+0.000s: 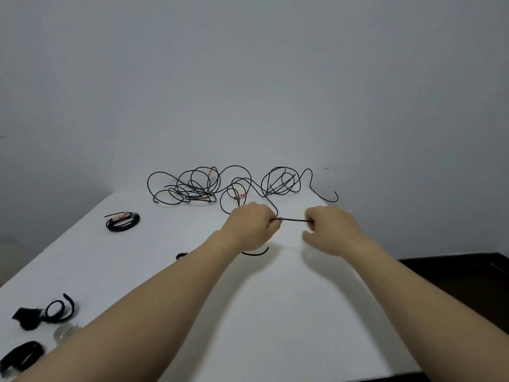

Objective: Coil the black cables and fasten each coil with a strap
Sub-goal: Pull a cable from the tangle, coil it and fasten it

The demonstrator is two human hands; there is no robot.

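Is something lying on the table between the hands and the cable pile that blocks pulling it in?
Nothing visible does. The left hand and right hand pinch the cable; only bare table lies before the pile, whose loops overlap.

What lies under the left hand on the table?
A short curved piece of cable shows just below the left hand, against the white table. The hand covers whether it joins the black cable it grips.

I can read no text anywhere. The small white tag point(242, 196) with red marks on my loose black cable point(292, 220), mid-frame, is too blurred to read. So is the red-marked tag point(122, 215) on the finished coil point(122, 226), left of centre.
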